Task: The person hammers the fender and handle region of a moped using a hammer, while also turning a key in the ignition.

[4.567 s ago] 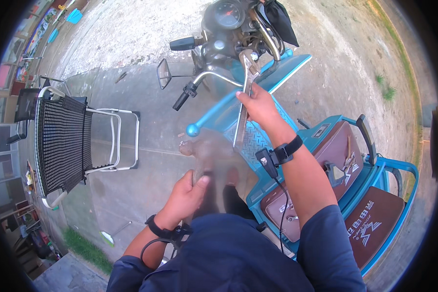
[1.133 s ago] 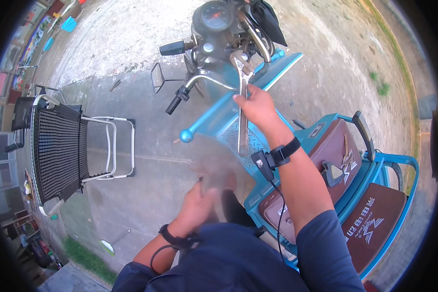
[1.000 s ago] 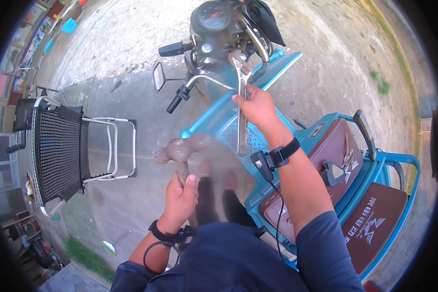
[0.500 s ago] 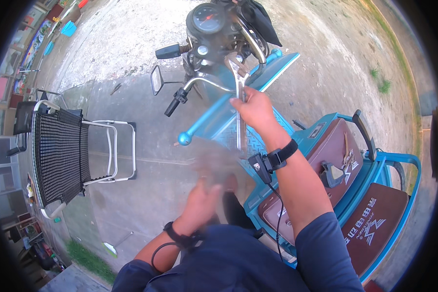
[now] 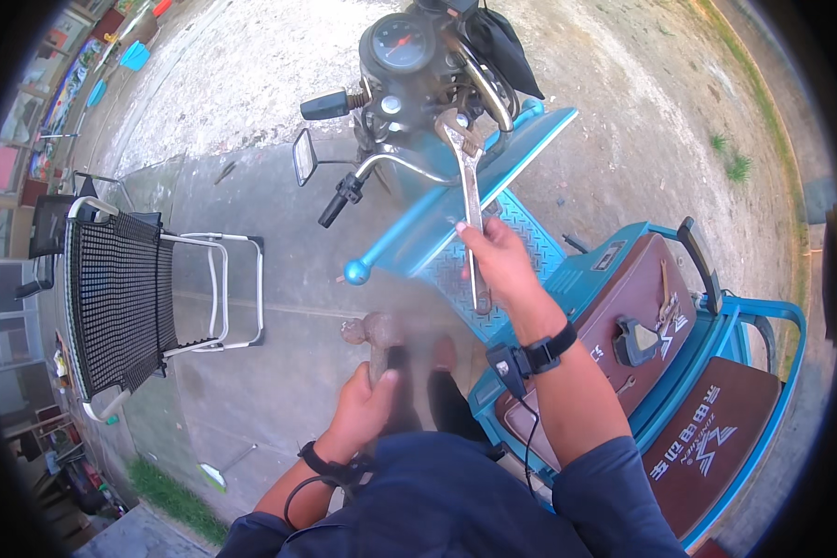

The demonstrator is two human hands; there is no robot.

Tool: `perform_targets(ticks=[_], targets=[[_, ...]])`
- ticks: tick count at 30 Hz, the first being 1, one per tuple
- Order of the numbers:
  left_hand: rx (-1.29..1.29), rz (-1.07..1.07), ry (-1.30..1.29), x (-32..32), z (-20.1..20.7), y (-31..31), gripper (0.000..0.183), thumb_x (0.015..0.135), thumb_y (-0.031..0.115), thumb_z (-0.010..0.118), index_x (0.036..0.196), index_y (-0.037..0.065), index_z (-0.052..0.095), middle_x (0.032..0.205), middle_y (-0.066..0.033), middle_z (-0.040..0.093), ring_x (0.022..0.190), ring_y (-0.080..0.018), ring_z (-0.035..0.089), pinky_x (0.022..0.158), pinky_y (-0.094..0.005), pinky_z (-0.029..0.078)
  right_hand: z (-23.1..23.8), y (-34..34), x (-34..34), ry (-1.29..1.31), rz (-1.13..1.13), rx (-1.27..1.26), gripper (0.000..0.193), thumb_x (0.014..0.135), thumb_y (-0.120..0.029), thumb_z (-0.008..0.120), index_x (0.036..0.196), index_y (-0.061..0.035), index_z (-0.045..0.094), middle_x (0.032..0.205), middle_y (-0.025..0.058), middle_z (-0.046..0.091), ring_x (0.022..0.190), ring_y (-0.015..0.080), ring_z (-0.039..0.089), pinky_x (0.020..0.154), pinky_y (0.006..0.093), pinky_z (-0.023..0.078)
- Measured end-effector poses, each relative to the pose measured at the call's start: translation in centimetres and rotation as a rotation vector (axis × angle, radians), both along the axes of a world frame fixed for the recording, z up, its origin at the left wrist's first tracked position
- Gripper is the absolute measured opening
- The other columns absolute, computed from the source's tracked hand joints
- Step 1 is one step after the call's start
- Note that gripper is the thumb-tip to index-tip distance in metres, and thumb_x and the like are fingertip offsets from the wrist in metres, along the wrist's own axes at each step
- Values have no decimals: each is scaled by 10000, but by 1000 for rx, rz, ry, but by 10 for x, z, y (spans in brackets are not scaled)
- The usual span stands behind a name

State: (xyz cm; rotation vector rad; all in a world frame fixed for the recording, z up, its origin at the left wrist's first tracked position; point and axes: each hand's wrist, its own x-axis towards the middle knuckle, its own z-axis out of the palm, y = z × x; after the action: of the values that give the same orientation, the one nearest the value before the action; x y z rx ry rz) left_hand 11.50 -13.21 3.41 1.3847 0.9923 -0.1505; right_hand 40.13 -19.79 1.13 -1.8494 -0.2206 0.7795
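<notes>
My right hand (image 5: pixel 504 262) is closed around the handle of a large adjustable wrench (image 5: pixel 471 191). The wrench points away from me, its jaws beside the handlebar (image 5: pixel 395 160) of a blue vehicle; I cannot tell whether they touch anything. Its lower end hangs over the blue tread-plate floor (image 5: pixel 521 237). In my left hand (image 5: pixel 361 405) is a hammer (image 5: pixel 379 331), gripped close under its worn, rusty-looking head, in front of my legs. Both wrists wear black straps with cables.
On the brown seat (image 5: pixel 572 349) at right lie a dark clamp-like tool (image 5: pixel 637 342), a wrench (image 5: pixel 666 293) and a smaller wrench (image 5: pixel 627 383). A blue panel (image 5: pixel 428 223) with a ball-ended bar crosses ahead. At left stands a black woven chair (image 5: pixel 121 288). A mirror (image 5: pixel 304 156) sticks out from the handlebar.
My right hand has slid lower along the wrench, toward me. The hammer in my left hand was smeared by motion and now shows clearly.
</notes>
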Motion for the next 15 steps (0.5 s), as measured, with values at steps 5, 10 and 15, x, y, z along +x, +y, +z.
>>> perform_targets(ticks=[5,10,15], targets=[[-20,-65,13,-2,0,-5,300,1050,313,534,928,59,428,654,1,491,495,-71,478,441,-253,423,10,-5,-9,397,-81,216,267,980,-275,637,1034,-16,607,726,24,576,573,115,551,514,281,460],[-5,-74,31,2,2,-3,298,1049,311,536,927,62,427,653,4,493,503,-68,476,443,-253,424,18,-9,4,279,14,180,283,985,-323,643,958,-62,536,682,16,543,471,109,492,444,264,392],[35,-68,24,-2,3,1,299,1045,312,543,923,66,425,652,6,494,510,-64,473,443,-250,423,59,-21,33,555,3,320,282,982,-309,648,980,-52,531,673,12,540,465,108,503,439,249,390]])
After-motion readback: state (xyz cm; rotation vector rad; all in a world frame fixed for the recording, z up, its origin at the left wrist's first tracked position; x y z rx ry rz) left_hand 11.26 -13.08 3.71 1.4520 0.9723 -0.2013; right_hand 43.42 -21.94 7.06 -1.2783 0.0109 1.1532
